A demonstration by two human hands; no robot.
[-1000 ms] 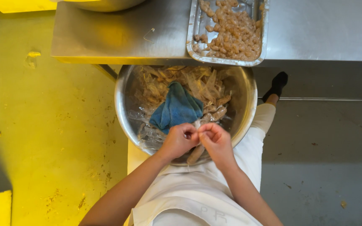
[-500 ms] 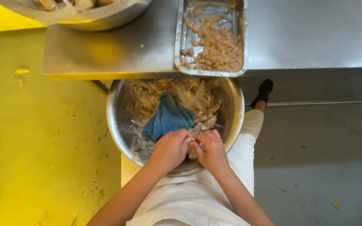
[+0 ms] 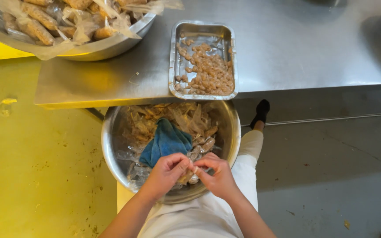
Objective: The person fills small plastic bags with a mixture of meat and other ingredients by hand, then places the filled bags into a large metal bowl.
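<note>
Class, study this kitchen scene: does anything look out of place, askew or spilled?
One oddity: a blue cloth lies inside the steel bowl, on top of the clear wrappers, just beyond both hands. The tray on the table sits square; nothing looks spilled.

Steel table (image 3: 296, 48) above; floor (image 3: 331, 176) grey at right; yellow-lit at left.

Both hands (image 3: 192, 174) pinching one small piece over steel bowl (image 3: 111, 152).
</note>
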